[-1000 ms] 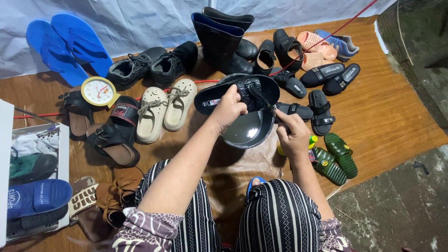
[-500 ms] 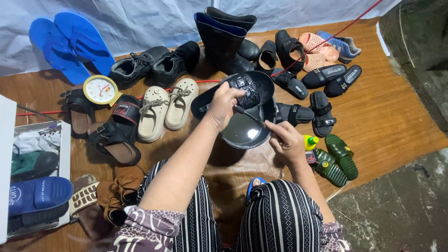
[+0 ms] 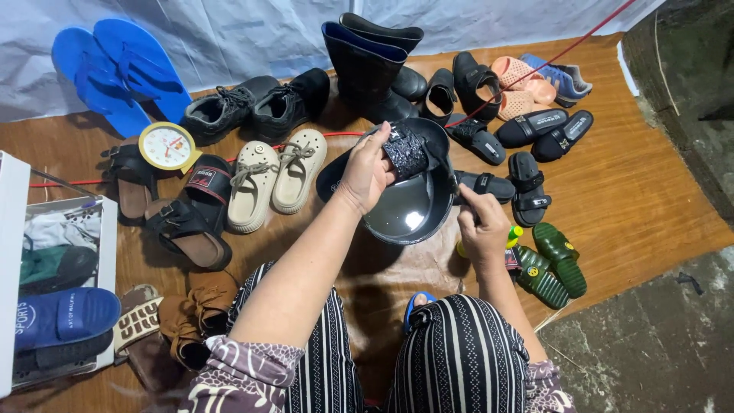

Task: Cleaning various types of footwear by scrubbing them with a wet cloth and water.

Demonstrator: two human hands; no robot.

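My left hand (image 3: pixel 367 176) grips a black slide sandal (image 3: pixel 405 151) by its patterned strap. It holds the sandal over a glossy dark round bowl (image 3: pixel 405 216) that sits in front of my knees. At the bowl's right rim, my right hand (image 3: pixel 480 226) is closed on a thin dark tool whose tip reaches up toward the sandal. What kind of tool it is I cannot make out. My legs in striped trousers fill the bottom of the head view.
Shoes lie all around on the brown mat: blue flip-flops (image 3: pixel 115 73), a round clock (image 3: pixel 167 145), cream clogs (image 3: pixel 267 180), black lace-ups (image 3: pixel 252 107), rubber boots (image 3: pixel 367 57), black slides (image 3: pixel 535 130), green sandals (image 3: pixel 552 264), brown moccasins (image 3: pixel 191 313). A white box (image 3: pixel 53 283) of footwear stands at the left.
The sandal has turned in my left hand, now more bunched over the bowl. My right hand has shifted slightly along the bowl's right rim.
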